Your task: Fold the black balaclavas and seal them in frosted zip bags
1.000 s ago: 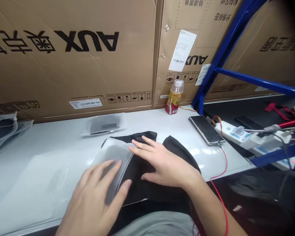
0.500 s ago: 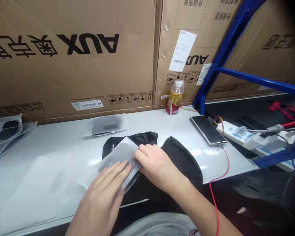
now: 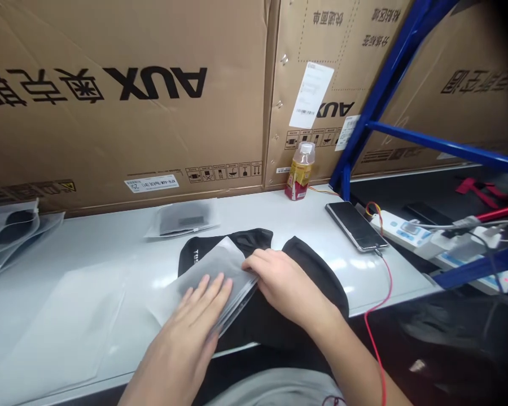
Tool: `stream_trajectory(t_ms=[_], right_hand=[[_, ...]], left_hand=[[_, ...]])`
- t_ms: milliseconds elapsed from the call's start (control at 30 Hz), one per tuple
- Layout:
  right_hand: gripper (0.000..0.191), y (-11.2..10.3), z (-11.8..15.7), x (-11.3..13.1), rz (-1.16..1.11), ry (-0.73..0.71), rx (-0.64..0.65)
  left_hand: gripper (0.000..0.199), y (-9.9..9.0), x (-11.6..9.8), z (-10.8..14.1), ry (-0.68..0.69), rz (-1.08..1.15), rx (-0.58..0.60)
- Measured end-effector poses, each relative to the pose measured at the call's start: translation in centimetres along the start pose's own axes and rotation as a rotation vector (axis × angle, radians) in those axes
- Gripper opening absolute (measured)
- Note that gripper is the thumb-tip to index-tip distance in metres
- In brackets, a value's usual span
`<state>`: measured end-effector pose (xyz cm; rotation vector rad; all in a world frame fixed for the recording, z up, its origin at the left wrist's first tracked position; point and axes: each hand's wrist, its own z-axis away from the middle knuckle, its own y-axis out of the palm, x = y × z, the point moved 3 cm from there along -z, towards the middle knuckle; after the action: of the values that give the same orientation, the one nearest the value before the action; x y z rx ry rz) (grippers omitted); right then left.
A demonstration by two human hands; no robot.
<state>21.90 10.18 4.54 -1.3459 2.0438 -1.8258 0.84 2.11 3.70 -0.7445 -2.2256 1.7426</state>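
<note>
A frosted plastic bag (image 3: 211, 264) with something dark inside lies slantwise over black fabric (image 3: 315, 270) that has white lettering. My left hand (image 3: 190, 327) rests flat on the bag, its fingers stretched out across the top; the thumb is lower, by the near edge. At the bag's right end, my right hand (image 3: 283, 285) pinches the edge between curled fingers. The fingertips underneath are hidden. Part of the black fabric disappears below the bag and my right wrist.
Another filled frosted bag (image 3: 184, 219) lies behind, with more bags (image 3: 8, 234) at far left and flat frosted sheets (image 3: 63, 321) nearer. A drink bottle (image 3: 300, 172), a phone (image 3: 358, 225) on a red cable, power strips (image 3: 400, 228) and a blue rack (image 3: 376, 96) stand right. Large cartons (image 3: 131, 135) wall the back.
My right hand has shifted slightly right with the bag's edge. The bag now lies flatter and shows more of its surface, and my left fingers have spread a little on it.
</note>
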Motion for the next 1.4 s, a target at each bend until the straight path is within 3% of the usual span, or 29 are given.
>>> stream_trajectory(t_ms=[100, 167, 267, 500, 700, 767, 833, 933, 1100, 1200, 1267, 1333, 1400], right_hand=[[0.057, -0.3, 0.7, 0.2, -0.135, -0.050, 0.091], [0.060, -0.5, 1.0, 0.3, -0.176, -0.065, 0.067], [0.045, -0.2, 0.8, 0.5, -0.094, -0.052, -0.026], [0.037, 1.0, -0.5, 0.6, 0.025, 0.084, -0.137], [0.031, 0.2, 0.7, -0.2, -0.191, 0.117, -0.083], [0.027, 0.2, 1.1, -0.6, -0.249, 0.145, -0.067], [0.022, 0.5, 1.1, -1.0, -0.220, 0.183, -0.065], [0.027, 1.4, 0.9, -1.1, -0.137, 0.224, -0.074], [0.021, 1.1, 1.3, -0.9, -0.146, 0.261, -0.108], [0.026, -0.1, 2.4, -1.1, -0.236, 0.305, -0.097], [0.023, -0.9, 3.1, -1.4, -0.219, 0.395, -0.084], [0.006, -1.5, 3.4, -1.7, -0.146, 0.509, -0.060], [0.024, -1.6, 3.2, -1.6, -0.094, 0.576, -0.017]], left_hand=[[0.078, 0.5, -0.2, -0.1, 0.004, -0.035, 0.007], [0.074, 0.6, -0.4, -0.1, 0.007, -0.041, -0.025], [0.068, 0.1, -0.5, 0.1, 0.051, -0.049, -0.098], [0.048, -1.2, -0.4, -0.2, 0.058, -0.125, -0.151], [0.044, -0.1, -1.2, -1.6, -0.081, -0.069, -0.328], [0.045, 0.4, -1.3, -2.0, -0.090, -0.020, -0.335], [0.046, 0.6, -1.3, -2.2, -0.078, 0.030, -0.256], [0.050, 0.0, -1.1, -2.2, -0.057, 0.122, -0.037], [0.032, -3.7, -0.1, -2.8, -0.034, 0.257, 0.244], [0.030, -5.9, 0.7, -5.7, 0.003, 0.202, 0.267], [0.036, -6.2, 1.0, -8.9, 0.064, 0.130, 0.258], [0.037, -5.3, 1.0, -12.3, 0.137, 0.108, 0.327], [0.028, -3.6, 0.7, -15.0, 0.219, 0.143, 0.434]])
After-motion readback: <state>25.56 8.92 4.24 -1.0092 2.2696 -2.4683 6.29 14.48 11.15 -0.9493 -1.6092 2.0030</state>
